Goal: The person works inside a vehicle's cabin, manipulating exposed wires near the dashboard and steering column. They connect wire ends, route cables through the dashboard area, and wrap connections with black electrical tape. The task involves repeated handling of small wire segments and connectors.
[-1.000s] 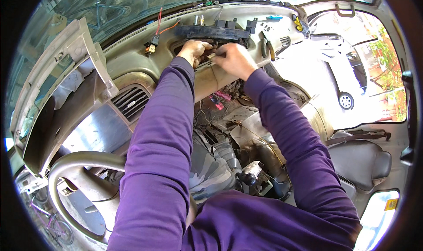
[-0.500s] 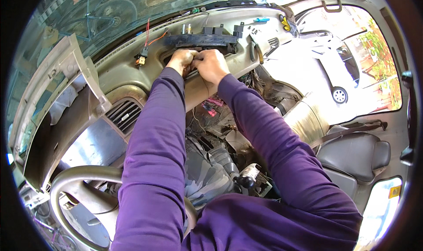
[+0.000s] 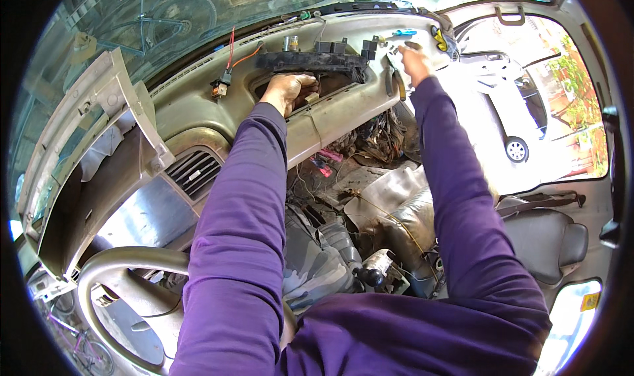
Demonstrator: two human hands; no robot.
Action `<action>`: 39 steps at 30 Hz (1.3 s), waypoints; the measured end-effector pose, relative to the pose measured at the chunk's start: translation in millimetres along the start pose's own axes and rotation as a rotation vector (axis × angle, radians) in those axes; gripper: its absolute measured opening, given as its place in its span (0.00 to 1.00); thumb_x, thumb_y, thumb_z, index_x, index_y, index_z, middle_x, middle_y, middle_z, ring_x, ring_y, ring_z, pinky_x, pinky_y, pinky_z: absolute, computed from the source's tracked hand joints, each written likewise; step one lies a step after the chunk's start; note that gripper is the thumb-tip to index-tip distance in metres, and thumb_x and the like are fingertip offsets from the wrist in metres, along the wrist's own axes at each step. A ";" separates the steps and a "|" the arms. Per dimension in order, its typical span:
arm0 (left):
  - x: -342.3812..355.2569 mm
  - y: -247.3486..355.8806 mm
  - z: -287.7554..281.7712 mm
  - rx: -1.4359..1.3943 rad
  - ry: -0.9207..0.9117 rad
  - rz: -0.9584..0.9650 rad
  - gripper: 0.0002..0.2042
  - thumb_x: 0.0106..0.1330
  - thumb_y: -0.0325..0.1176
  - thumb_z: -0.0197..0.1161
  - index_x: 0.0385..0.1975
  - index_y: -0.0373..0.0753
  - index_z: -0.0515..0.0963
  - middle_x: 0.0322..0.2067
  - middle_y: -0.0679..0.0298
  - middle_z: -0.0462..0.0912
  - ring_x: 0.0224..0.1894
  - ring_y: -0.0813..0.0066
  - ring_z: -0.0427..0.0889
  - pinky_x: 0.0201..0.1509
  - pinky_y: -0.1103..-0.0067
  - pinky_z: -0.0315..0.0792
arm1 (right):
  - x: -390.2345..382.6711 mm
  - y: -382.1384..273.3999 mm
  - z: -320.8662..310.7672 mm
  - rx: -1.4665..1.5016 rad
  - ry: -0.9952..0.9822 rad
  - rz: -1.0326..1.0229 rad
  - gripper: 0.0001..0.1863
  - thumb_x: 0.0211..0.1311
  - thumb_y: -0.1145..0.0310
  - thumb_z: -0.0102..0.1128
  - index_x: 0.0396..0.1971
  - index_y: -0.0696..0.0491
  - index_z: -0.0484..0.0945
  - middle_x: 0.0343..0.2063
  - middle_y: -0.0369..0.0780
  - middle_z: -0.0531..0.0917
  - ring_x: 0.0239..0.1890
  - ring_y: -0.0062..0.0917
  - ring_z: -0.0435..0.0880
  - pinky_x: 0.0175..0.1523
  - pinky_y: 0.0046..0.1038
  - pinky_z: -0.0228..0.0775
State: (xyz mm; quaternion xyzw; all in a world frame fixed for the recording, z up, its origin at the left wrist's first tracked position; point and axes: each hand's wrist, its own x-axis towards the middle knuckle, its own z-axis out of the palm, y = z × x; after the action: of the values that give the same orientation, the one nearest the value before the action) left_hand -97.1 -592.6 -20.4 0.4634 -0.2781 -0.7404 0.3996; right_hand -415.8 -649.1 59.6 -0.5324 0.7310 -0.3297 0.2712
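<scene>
The left hand [image 3: 288, 90] is curled over the lower edge of an opening in the top of the beige dashboard [image 3: 343, 115], fingers clenched on that edge, directly below a long black plastic part [image 3: 310, 61] that lies across the dashboard top. The right hand [image 3: 415, 60] reaches further right along the dashboard top, just right of the black part's end and near a small blue tool [image 3: 403, 33]; its fingers look bent, but whether they grasp anything cannot be told. Left of the black part, red and orange wires [image 3: 232, 52] run down to a small connector. Below the dashboard hang loose wires [image 3: 370, 138], and at lower left of it sits the steering wheel [image 3: 122, 297]
</scene>
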 end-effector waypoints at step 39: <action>20.3 -12.7 1.1 0.493 0.060 0.389 0.11 0.68 0.23 0.61 0.46 0.29 0.85 0.43 0.57 0.89 0.43 0.71 0.84 0.52 0.78 0.75 | -173.4 -29.8 67.6 -1.063 -0.016 -0.545 0.25 0.67 0.52 0.60 0.50 0.59 0.82 0.65 0.60 0.68 0.70 0.57 0.63 0.67 0.69 0.51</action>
State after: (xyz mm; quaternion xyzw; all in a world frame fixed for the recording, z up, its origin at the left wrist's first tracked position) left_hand -107.4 -603.1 -39.3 0.5062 -0.5206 -0.5463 0.4175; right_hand -297.8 -502.7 47.5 -0.7660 0.6306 0.0277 -0.1214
